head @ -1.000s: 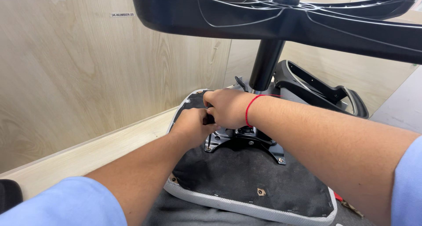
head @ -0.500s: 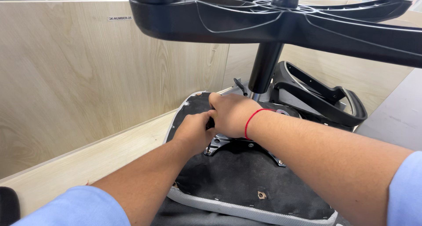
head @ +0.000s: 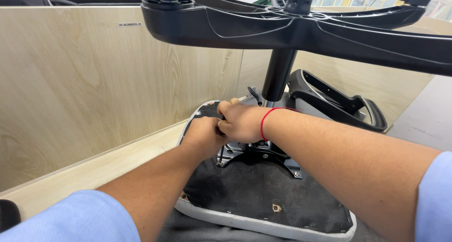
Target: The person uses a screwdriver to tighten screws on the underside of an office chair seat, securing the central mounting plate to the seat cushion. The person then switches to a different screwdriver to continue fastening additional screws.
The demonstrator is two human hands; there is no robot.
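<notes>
An office chair lies upside down on the table (head: 94, 169), its seat (head: 263, 195) flat with the dark fabric underside facing up and its black star base (head: 301, 28) spread overhead on the centre column (head: 278, 75). Both hands meet at the metal plate (head: 256, 155) bolted under the seat, just beside the foot of the column. The left hand (head: 205, 134) is curled into a fist close against the plate, and the right hand (head: 242, 122), with a red thread at the wrist, is closed over it on something small and dark; what exactly each grip holds I cannot tell, since the fingers cover it. The chair looks heavy and top-loaded in this position, stiff in its metal and plastic parts, soft only in the padded seat edge, so the column or the plate seem the surest places to take hold. A black armrest (head: 336, 103) lies just behind the seat to the right. The wooden partition (head: 94, 82) stands close on the left, and the base arms hang low above the hands, crowding any upward movement.
</notes>
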